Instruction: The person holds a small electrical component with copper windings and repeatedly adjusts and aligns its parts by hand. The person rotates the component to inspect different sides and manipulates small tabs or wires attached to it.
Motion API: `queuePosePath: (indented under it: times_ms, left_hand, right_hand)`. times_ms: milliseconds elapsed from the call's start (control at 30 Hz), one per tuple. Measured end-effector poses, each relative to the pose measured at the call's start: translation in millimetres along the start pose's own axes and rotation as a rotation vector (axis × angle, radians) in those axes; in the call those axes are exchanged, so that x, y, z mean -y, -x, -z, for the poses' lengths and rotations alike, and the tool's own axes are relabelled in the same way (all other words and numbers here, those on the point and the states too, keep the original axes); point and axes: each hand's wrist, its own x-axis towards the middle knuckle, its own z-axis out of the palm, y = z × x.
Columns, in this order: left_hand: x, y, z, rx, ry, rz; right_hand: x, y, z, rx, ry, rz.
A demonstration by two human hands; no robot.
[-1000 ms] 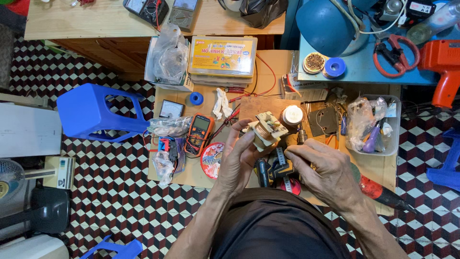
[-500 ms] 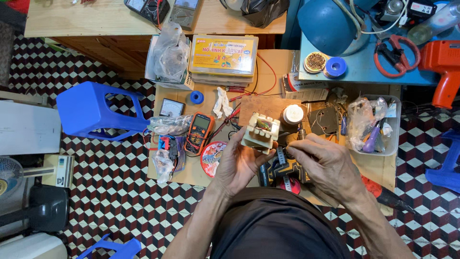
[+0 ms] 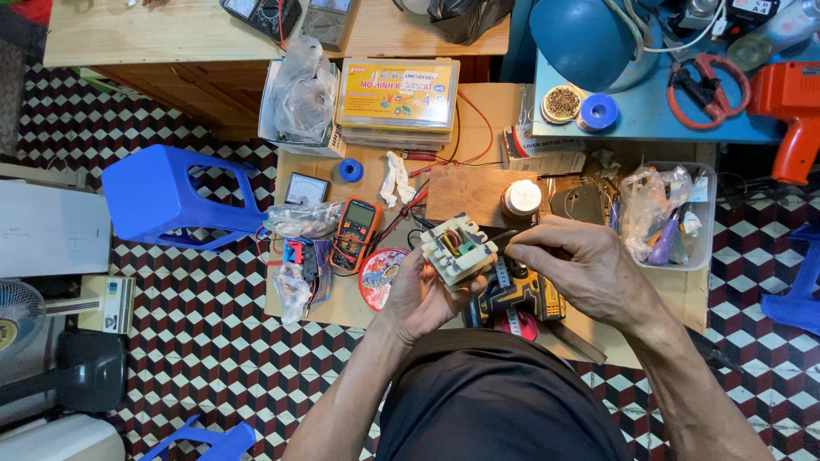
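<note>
The person sits over a low wooden desk and holds a small cream-coloured transformer up above it, in front of the body. The left hand carries it from below and from the side – the fingers are wrapped around its lower edge, closed firmly on the frame, and the coloured windings face upward to the camera. The right hand is just beside the transformer, on its right side, with the fingers bent together around a thin dark tool; the tip of this tool reaches to the right edge of the transformer, but I cannot tell if it really touches.

Under the two hands, on the desk, lies a yellow and black power tool. To the left of the hands there is a round red tin, and next to it an orange multimeter with its leads. Further back stands a yellow parts box, and near it a small blue tape roll. On the right side a clear plastic tray holds bags and small tools. A blue plastic stool lies on its side on the checkered floor, left of the desk – well apart from the hands.
</note>
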Motion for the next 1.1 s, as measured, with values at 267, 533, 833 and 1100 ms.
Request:
queuePosePath:
  times_ms: [267,533,833,1100]
  left_hand:
    - [13.9,-8.1,20.9,0.366,0.132,0.178]
    - [30.8,-6.3,-4.9,0.075,-0.416,0.175]
    - [12.0,8.3,-31.6,0.182,-0.776,0.119]
    - [-16.7,10.0,-20.7,0.090,-0.925,0.055]
  right_hand:
    - [-5.8,4.9,8.6,0.000,0.015,0.020]
    - [-9.3,14.7,21.1,0.025,-0.003,0.059]
    - [7.7,19.0,16.9,-0.071,0.206,0.250]
    - [22.3,-2.1,-7.8,-0.131,0.352,0.426]
